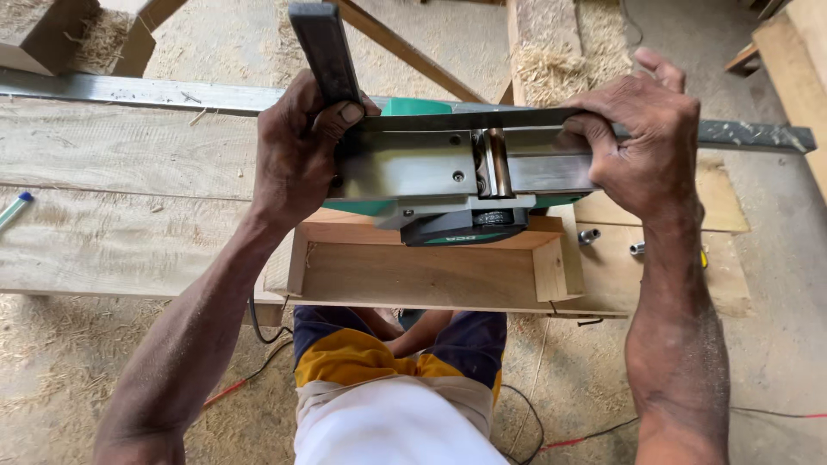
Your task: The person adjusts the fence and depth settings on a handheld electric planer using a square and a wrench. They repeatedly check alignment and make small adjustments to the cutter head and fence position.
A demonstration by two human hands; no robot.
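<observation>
Planks form the rough wooden table (112,172), dusted with shavings, with sawdust on the floor below. An upturned green electric planer (448,176) rests sole-up on a shallow wooden box (413,271) at the table's near edge, its cutter drum showing mid-sole. A dark metal square (551,120) lies across the sole. The left hand (297,151) has its grip closed on the square's upright blade; the right hand (646,138) presses the long arm, fingers curled over it. Two small metal sockets (590,236) lie right of the box.
</observation>
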